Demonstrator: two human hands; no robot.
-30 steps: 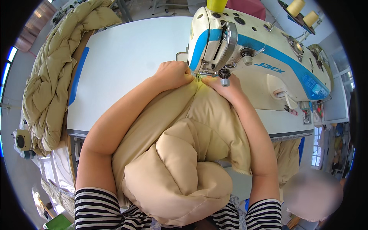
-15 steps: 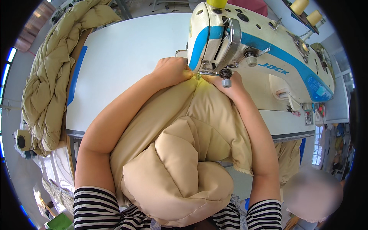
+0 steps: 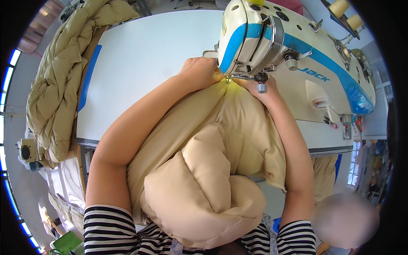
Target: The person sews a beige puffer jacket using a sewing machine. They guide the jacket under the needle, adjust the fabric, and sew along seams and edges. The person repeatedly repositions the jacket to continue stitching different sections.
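A beige padded garment [image 3: 204, 182] lies bunched from my lap up to the sewing machine [image 3: 250, 38], its upper end narrowing under the machine's head. A yellowish light falls on the cloth at the presser foot [image 3: 228, 80]. My left hand [image 3: 201, 73] grips the cloth just left of the foot, fingers curled, with the fingertips partly tucked behind the machine's head. On the other side my right hand [image 3: 267, 90] holds the cloth close to the foot. The machine's head and a tension knob hide part of its fingers. The needle cannot be made out.
A white table [image 3: 136, 55] surrounds the machine. More padded beige pieces [image 3: 55, 93] hang over a support at the left. Thread cones [image 3: 340, 7] stand at the upper right, and small snips [image 3: 330, 123] lie right of the machine. Another person [image 3: 345, 221] is at the lower right.
The whole view has shifted, so machine, garment and arms appear slightly farther right. Both hands keep their hold beside the presser foot, and no clear movement of the cloth shows.
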